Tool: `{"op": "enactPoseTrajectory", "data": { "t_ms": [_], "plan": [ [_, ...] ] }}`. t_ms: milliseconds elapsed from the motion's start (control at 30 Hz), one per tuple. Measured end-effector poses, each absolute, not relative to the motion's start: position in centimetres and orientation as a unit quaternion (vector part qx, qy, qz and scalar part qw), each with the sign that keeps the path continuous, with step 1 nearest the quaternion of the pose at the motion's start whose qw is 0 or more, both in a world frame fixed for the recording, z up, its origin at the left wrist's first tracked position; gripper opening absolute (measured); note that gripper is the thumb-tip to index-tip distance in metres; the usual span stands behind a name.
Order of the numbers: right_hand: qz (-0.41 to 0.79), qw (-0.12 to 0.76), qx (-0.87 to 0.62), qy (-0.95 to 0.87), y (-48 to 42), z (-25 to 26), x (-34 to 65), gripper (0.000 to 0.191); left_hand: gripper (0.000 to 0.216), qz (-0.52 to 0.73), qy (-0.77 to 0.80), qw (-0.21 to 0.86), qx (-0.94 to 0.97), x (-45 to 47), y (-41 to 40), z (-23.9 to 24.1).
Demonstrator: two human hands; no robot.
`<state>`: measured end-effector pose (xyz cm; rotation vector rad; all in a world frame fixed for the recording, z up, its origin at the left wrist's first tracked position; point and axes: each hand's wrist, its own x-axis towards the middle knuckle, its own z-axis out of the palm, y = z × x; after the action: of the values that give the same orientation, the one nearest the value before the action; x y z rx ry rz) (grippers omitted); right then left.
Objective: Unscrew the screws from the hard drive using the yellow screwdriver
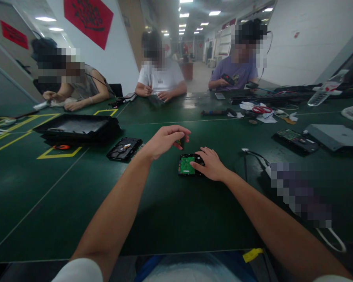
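A hard drive lies on the green table with its green circuit board facing up. Over its right part rests my right hand, fingers spread along the far edge and thumb on the board. My left hand hovers just above and beyond the drive's left side, its fingers curled round a small dark item with a yellow-green patch. Most of that item is hidden by the fingers, so its kind does not show. Left of my left hand lies another hard drive, black, with small pieces on top.
Stacked black trays stand at left, with an orange-handled tool beside them. At right are another drive, a grey metal case, a cable, a plastic bottle and red-handled scissors. Several people sit opposite.
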<state>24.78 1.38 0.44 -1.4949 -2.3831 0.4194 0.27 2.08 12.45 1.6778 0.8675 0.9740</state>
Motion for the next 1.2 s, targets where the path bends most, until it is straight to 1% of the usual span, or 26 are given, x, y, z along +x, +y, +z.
{"op": "enactPoseTrajectory", "data": {
  "t_ms": [167, 233, 400, 667, 733, 867, 933, 1033, 1200],
  "plan": [
    [0.150, 0.143, -0.521, -0.828, 1.35, 0.65, 24.75, 0.086, 0.030, 0.413, 0.391, 0.416, 0.709, 0.28, 1.97, 12.39],
    [0.149, 0.141, -0.523, -0.828, 1.33, 0.73, 24.71, 0.086, 0.031, 0.417, 0.403, 0.408, 0.705, 0.39, 1.95, 12.33],
    [0.138, 0.142, -0.522, -0.830, 1.39, 0.54, 24.65, 0.083, 0.021, 0.417, 0.357, 0.477, 0.686, 0.62, 2.12, 12.04],
    [0.132, 0.150, -0.519, -0.831, 1.51, 0.21, 24.65, 0.081, 0.025, 0.433, 0.328, 0.561, 0.624, 0.36, 2.62, 11.70],
    [0.138, 0.147, -0.522, -0.829, 1.46, 0.40, 24.63, 0.081, 0.024, 0.443, 0.347, 0.549, 0.618, 0.33, 2.64, 11.73],
    [0.146, 0.139, -0.523, -0.828, 1.35, 0.81, 24.55, 0.082, 0.026, 0.452, 0.413, 0.471, 0.635, 0.28, 2.58, 11.81],
    [0.146, 0.138, -0.523, -0.828, 1.33, 0.85, 24.53, 0.082, 0.028, 0.443, 0.416, 0.452, 0.653, 0.29, 2.43, 11.91],
    [0.142, 0.139, -0.523, -0.829, 1.36, 0.69, 24.52, 0.082, 0.026, 0.421, 0.385, 0.471, 0.673, 0.41, 2.07, 12.17],
    [0.136, 0.144, -0.521, -0.831, 1.47, 0.42, 24.59, 0.082, 0.021, 0.393, 0.336, 0.542, 0.663, 0.58, 1.84, 12.32]
  ]
}}
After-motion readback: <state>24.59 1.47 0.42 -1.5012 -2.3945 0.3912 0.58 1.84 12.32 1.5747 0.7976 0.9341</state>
